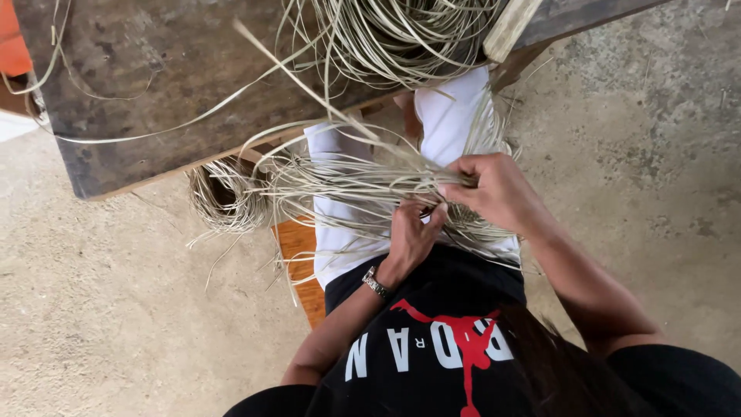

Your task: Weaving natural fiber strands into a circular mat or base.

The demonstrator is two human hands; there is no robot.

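A person sits looking down at their lap, where a bundle of pale straw strands (pixel 363 189) lies across white shorts. The right hand (pixel 494 189), at three o'clock, has its fingers clamped on the strands. The left hand (pixel 411 235), at six o'clock, pinches them, fingers together. A dark wooden bench (pixel 154 93) stands at eleven o'clock.

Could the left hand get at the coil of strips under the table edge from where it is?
Probably yes. The left hand is pinching strips on the lap, and the coil lies just to its left, with only loose strands between them.
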